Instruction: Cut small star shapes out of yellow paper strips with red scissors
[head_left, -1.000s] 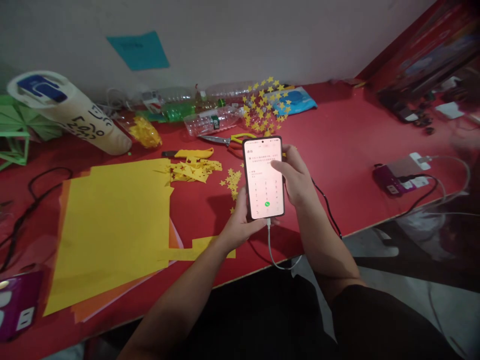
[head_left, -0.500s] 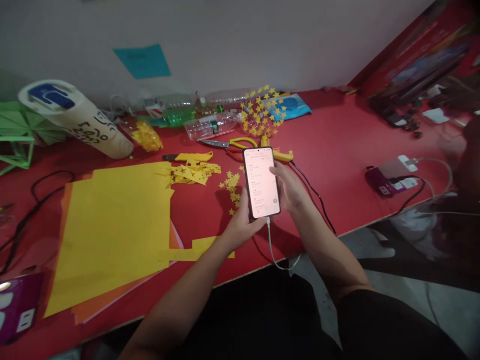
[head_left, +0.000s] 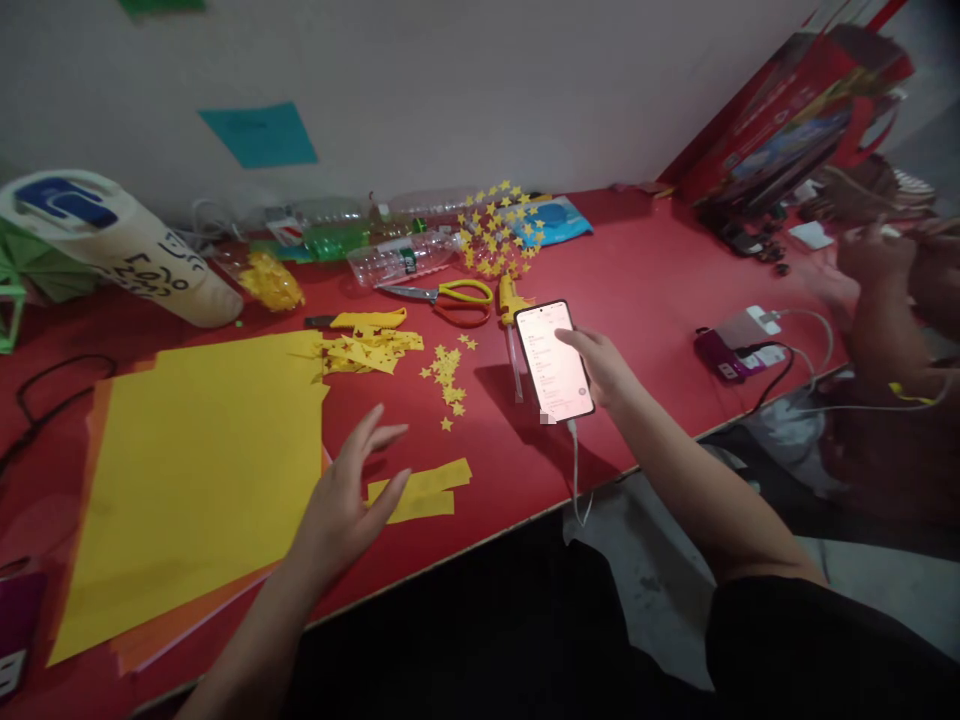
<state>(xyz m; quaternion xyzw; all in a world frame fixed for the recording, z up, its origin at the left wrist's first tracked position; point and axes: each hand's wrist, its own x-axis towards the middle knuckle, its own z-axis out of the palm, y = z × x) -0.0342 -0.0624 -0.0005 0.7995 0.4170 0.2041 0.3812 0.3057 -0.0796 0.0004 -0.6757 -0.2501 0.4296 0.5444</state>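
Right-hand grip on phone, table edge near

Can spot large black characters on the white tumbler, but can't read them surely. Can't make out the small lines on the smartphone, the plastic bottle's green label or the red box's blurred lettering.

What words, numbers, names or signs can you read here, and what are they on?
I can't read any for sure.
White tumbler: big black marks, too unclear to quote.
Phone in the right hand: rows of writing, too small.
Clear bottle: green label, too blurred.
Red printed panel: printing too blurred.
Blue paper on the wall: marks too faint.
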